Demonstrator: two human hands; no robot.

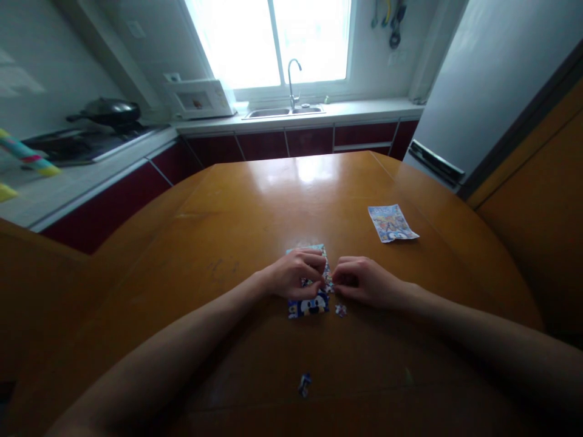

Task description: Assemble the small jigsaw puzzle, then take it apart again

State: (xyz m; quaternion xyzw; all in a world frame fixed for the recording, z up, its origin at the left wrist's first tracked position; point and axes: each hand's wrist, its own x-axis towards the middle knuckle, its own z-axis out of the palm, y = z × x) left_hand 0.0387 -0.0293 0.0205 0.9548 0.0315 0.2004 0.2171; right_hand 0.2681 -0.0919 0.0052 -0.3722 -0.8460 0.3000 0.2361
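- One loose piece (304, 384) lies nearest, on the table (218, 230).
- Left hand (296, 273) rests with bent fingers on the puzzle (310, 306), at the table's middle.
- Right hand (364, 280) curls at its right edge.
- Whether either hand pinches something, I cannot tell.

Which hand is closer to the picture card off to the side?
Right. The right hand is down-left of the card; the left hand rests farther left, on the puzzle.
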